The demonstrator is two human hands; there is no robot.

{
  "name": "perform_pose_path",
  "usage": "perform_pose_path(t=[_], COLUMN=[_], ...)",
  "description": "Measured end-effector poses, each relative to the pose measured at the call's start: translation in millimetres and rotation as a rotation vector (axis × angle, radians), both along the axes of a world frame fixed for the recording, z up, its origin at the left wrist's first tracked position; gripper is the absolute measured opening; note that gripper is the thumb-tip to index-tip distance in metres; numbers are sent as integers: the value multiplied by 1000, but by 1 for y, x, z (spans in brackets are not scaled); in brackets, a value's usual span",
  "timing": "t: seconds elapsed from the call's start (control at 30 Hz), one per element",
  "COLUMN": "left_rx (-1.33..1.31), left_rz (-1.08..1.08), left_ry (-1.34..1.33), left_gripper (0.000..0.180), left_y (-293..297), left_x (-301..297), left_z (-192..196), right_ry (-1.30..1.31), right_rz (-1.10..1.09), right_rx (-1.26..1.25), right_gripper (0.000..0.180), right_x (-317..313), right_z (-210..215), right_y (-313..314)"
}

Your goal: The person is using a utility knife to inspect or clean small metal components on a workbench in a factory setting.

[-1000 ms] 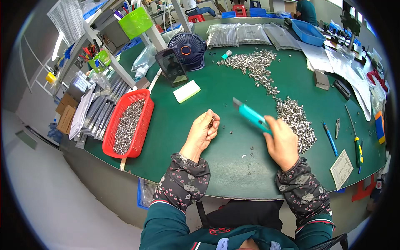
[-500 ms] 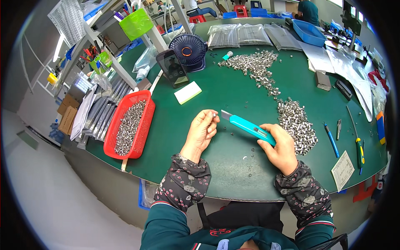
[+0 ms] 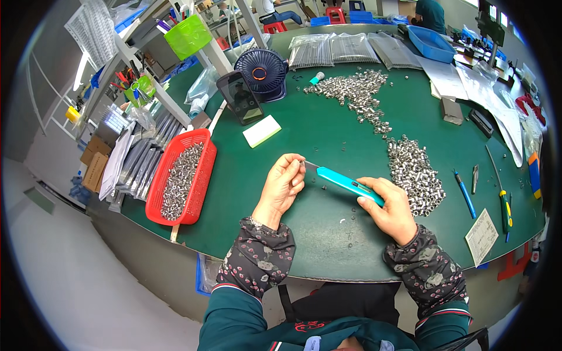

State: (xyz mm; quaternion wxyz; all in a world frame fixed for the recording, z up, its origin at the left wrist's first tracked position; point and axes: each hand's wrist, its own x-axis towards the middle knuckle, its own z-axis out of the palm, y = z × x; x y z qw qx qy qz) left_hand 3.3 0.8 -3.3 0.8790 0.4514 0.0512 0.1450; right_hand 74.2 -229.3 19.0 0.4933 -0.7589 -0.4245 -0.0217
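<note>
Open mat: bare green table ahead of both hands.
Left limit: red basket of metal parts.
Right limit: heap of metal sleeves.
Far obstacles: white block, phone, fan.

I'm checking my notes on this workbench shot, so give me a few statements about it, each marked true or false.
1. The right hand holds a teal utility knife. True.
2. The knife's blade points toward the left hand. True.
3. The red basket is empty. False: it holds many small metal parts.
4. The small fan stands to the person's right, beside the screwdriver. False: it stands at the far left of the green table, by the phone.
5. A heap of metal parts lies just beyond the right hand. True.
</note>
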Motion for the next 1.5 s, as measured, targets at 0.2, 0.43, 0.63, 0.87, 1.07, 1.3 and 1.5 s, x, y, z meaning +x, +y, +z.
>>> perform_pose_path(t=[0.2,0.43,0.63,0.87,1.07,1.3,1.5], left_rx=[42,-86,33,1185,1544,1559,1475], left_rz=[-53,-26,-56,-88,42,28,80], left_ry=[-22,-2,150,294,342,284,221], left_gripper=[12,11,7,16,21,16,15], left_y=[1,6,-12,-76,-115,-112,-103], left_x=[0,-2,14,67,104,113,104], left_z=[-3,4,10,24,15,4,8], right_ry=[-2,-164,309,511,518,461,488], right_rz=[-1,-241,-347,-328,-336,-359,-323], right_rx=[-53,281,675,922,923,912,883], right_gripper=[28,30,28,28,29,28,26], right_x=[-1,13,42,53,57,55,52], right_z=[1,8,9,11,6,9,11], right_y=[-2,-3,-15,-23,-24,-21,-22])
